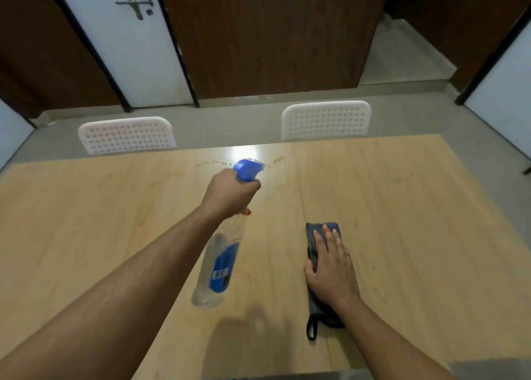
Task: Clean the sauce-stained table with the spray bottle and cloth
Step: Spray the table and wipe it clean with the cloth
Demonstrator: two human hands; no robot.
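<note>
My left hand (230,194) grips the neck of a clear spray bottle (218,264) with a blue label and a blue trigger head, held above the light wooden table (416,221). The nozzle points toward the far edge, where faint orange sauce smears (277,159) and wet droplets lie in a bright glare. My right hand (330,267) lies flat on a folded dark grey-blue cloth (313,230) on the table to the right of the bottle. The cloth's black loop sticks out near my wrist.
Two white perforated chair backs (126,135) (326,120) stand at the table's far side. Beyond them is grey floor, a white door with a latch (126,43) and dark wooden panels. Faint orange stains also mark the table's left half.
</note>
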